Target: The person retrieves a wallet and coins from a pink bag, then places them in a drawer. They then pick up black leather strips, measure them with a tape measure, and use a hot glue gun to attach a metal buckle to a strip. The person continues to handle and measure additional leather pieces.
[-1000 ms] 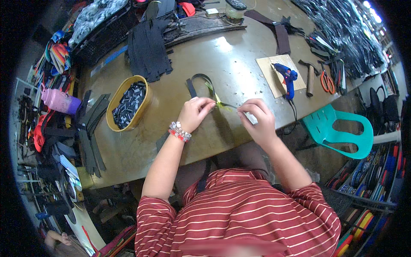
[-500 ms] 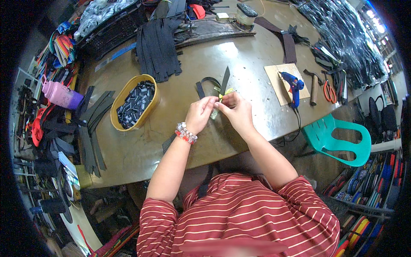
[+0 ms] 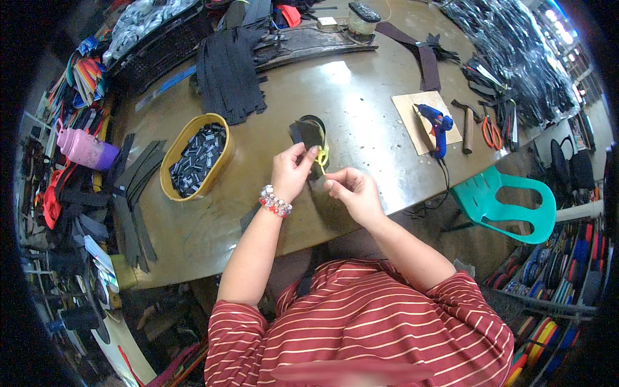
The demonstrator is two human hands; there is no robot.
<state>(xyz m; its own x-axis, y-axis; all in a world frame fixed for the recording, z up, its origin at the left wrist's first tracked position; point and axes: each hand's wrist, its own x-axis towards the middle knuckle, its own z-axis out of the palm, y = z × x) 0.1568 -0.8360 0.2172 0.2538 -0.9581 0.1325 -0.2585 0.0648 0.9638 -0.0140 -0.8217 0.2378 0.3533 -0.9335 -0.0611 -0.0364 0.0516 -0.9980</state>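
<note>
A dark strap [image 3: 308, 132] is bent into a loop above the table, and my left hand [image 3: 291, 173] pinches its near part. From the same grip a thin bright yellow-green strip [image 3: 322, 158] curls out in a small loop. Its lower end runs to my right hand [image 3: 354, 193], whose thumb and forefinger are pressed together on it. Exactly how strip and strap are joined is hidden by my left fingers. A beaded bracelet [image 3: 275, 201] circles my left wrist.
An oval yellow basket [image 3: 227, 155] of small black pieces stands left. Behind lies a stack of black straps [image 3: 225, 80]. To the right are a blue glue gun [image 3: 438, 129] on a board [image 3: 403, 119], a hammer [image 3: 468, 132], orange-handled scissors [image 3: 492, 134] and a green chair [image 3: 509, 203].
The upright pointed strap end has dropped out of its raised position, and the strap now forms a closed-looking loop. My right hand has moved slightly down, away from my left, drawing out the yellow-green strip.
</note>
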